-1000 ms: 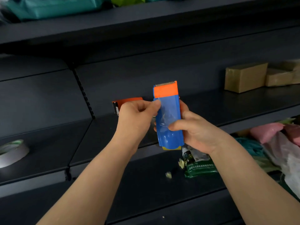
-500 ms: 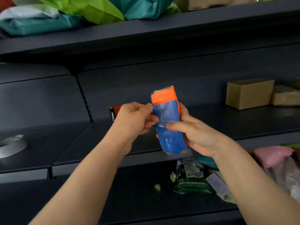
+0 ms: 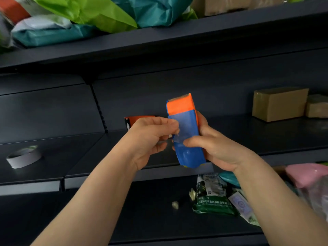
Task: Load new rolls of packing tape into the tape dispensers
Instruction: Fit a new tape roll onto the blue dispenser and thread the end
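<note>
Dark grey metal shelving, dimly lit
Top shelf (image 3: 177,39), middle shelf (image 3: 266,137) and lower shelf (image 3: 106,210) jut from a matching back panel (image 3: 195,82); a slotted upright (image 3: 99,110) divides two bays.

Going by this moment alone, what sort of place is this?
Probably a parcel packing or stockroom area: dark metal shelving, coloured mailer bags piled up top, taped cardboard boxes, and a tape dispenser in use.

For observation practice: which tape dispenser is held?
The blue plastic tape dispenser with orange top, in the right hand; the orange dispenser lies on the dark shelf.
</note>
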{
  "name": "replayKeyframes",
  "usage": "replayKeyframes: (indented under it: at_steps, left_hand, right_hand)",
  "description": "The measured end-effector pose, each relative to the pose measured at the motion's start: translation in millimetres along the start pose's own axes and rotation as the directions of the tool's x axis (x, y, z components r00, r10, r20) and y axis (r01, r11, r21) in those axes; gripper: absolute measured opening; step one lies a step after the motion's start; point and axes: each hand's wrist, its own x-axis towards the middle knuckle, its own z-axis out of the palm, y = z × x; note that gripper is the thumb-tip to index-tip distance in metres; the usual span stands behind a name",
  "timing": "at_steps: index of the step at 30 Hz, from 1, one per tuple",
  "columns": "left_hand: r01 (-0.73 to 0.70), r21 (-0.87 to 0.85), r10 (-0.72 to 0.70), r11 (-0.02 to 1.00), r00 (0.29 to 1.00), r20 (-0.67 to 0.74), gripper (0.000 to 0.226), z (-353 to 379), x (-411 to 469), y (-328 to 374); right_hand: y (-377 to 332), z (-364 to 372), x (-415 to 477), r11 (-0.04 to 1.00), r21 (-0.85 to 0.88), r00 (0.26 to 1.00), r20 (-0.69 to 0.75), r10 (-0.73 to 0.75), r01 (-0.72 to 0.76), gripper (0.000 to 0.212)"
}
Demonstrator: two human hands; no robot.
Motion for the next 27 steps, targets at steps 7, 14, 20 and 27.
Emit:
replayKeyframes:
  at_steps: [7, 14, 20, 27]
  left_hand:
    - [-0.016, -0.039, 0.016, 0.999, 1.0, -0.009, 0.009, 6, 3, -4]
    - [-0.033, -0.048, 0.031, 0.998, 0.999, -0.043, 0.014, 8, 7, -10]
    - [-0.141, 0.007, 0.141, 0.99, 0.988, -0.065, 0.009, 12, 7, -7]
    - [-0.143, -0.039, 0.139, 0.989, 0.986, -0.087, 0.02, 11, 13, -8]
  right_hand:
    - [9, 9, 2, 0.998, 0.048, 0.995, -0.097, -0.027, 0.032, 0.072]
    - [10, 5, -2, 0.997, 0.071, 0.998, -0.065, -0.004, 0.008, 0.079]
    - [11, 6, 4, 0.992, 0.125, 0.998, -0.068, -0.008, 0.017, 0.082]
    - [11, 7, 11, 0.994, 0.107, 0.998, -0.068, 0.003, 0.005, 0.066]
